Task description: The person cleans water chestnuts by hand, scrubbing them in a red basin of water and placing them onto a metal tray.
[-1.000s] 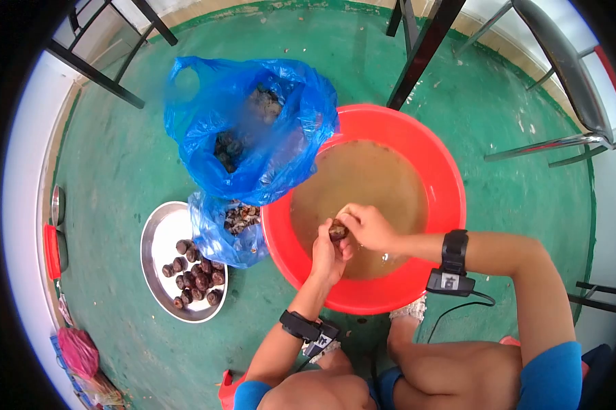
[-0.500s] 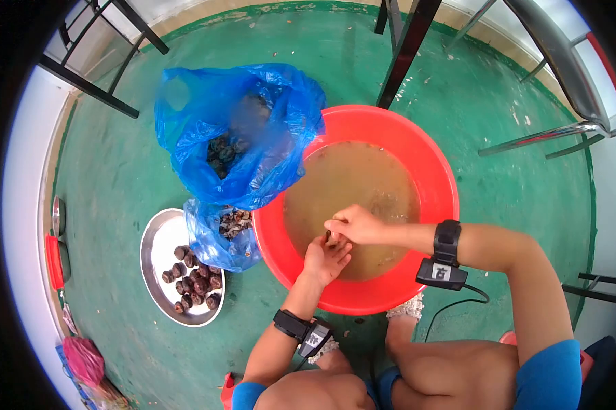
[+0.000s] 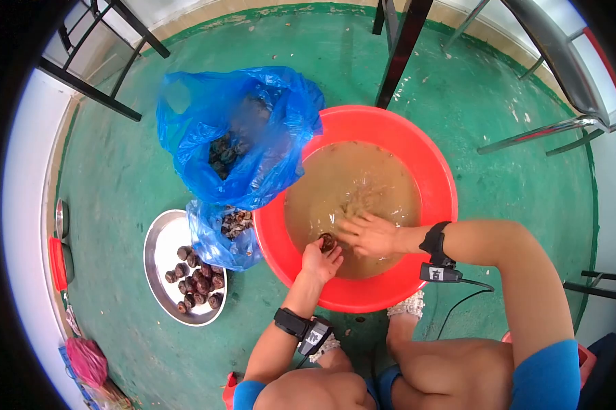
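Observation:
My left hand (image 3: 321, 261) is closed around a dark, wet water chestnut (image 3: 327, 242) above the near left side of the red basin (image 3: 439, 179). Just to its right, my right hand (image 3: 373, 234) dips its spread fingers into the murky brown water (image 3: 349, 171). I see nothing held in that hand, though the submerged fingertips are blurred. Several dark brown water chestnuts (image 3: 202, 283) lie on a round metal tray (image 3: 159, 239) to the left of the basin.
A large blue plastic bag (image 3: 198, 164) with dark, muddy lumps leans on the basin's far left rim. Below it, a smaller blue bag (image 3: 209, 239) holds brown and pale scraps (image 3: 237, 223). Black table legs (image 3: 403, 55) and a chair (image 3: 560, 61) stand beyond.
My hands have come apart. The right one has moved slightly right and into the water, stirring up ripples, while the left keeps the water chestnut, now more visible.

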### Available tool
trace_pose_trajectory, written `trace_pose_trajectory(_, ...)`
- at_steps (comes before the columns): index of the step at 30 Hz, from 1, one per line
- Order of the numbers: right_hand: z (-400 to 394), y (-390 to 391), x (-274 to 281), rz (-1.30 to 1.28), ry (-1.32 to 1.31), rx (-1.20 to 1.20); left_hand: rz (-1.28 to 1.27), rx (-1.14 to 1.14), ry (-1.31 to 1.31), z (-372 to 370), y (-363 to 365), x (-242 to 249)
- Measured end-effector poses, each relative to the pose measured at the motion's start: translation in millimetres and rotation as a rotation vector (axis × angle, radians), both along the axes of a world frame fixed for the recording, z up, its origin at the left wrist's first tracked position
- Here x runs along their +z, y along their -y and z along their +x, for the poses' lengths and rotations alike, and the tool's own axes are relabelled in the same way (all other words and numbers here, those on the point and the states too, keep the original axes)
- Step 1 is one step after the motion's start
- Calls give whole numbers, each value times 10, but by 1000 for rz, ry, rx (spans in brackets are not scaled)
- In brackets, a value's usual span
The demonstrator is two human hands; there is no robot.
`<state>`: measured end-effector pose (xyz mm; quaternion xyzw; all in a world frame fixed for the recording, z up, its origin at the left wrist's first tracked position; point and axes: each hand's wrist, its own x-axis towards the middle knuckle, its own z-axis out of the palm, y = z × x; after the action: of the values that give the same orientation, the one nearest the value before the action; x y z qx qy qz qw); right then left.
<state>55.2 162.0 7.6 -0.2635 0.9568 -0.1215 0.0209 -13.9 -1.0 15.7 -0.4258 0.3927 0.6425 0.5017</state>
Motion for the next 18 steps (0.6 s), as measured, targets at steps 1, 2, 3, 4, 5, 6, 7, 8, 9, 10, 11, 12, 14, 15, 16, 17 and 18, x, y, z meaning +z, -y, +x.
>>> trace_pose_trajectory(1,-11,-5,50,-2,0,-3,-65,12,-2,2,-4,-3)
trace_pose_trajectory(2,-47,-37,85,119,104,-110,-130,25,-5,0,-4,0)
trace_pose_trajectory(3,-100,-73,108,241,207,-216,-131,24,-6,0,12,-31)
trace_pose_trajectory(4,-180,-123,118,241,207,-216,-138,-8,-24,-2,36,-81)
trace_pose_trajectory(5,-272,-185,106,146,309,-531,-145,-39,-41,-5,42,-75)
trace_pose_trajectory(6,-331,-204,96,48,408,-844,-145,-37,-40,-2,40,-71)
trace_pose_trajectory(7,-363,-161,38,50,408,-841,-159,-43,-42,1,34,-70)
trace_pose_trajectory(8,-392,-93,-73,-104,530,-998,-175,-48,-44,-1,23,-50)
trace_pose_trajectory(9,-420,-8,-78,-264,652,-1153,-175,-47,-43,-3,19,-40)
trace_pose_trajectory(10,-410,75,-75,-264,654,-1151,-153,-76,-30,-7,15,-30)
trace_pose_trajectory(11,-399,179,49,-655,889,-1081,-131,-105,-17,-11,16,-28)
trace_pose_trajectory(12,-390,245,173,-1050,1110,-971,-135,-105,-15,-11,25,-47)
trace_pose_trajectory(14,-375,295,409,-960,937,-693,-19,-110,-60,2,46,-56)
trace_pose_trajectory(15,-369,320,482,-858,755,-423,-25,-108,-56,3,46,-46)
trace_pose_trajectory(16,-352,332,507,-860,760,-419,60,-72,-49,-5,36,-37)
trace_pose_trajectory(17,-326,326,538,-708,493,-480,147,-37,-42,-14,20,2)
trace_pose_trajectory(18,-306,315,572,-549,226,-532,144,-34,-40,-20,9,47)
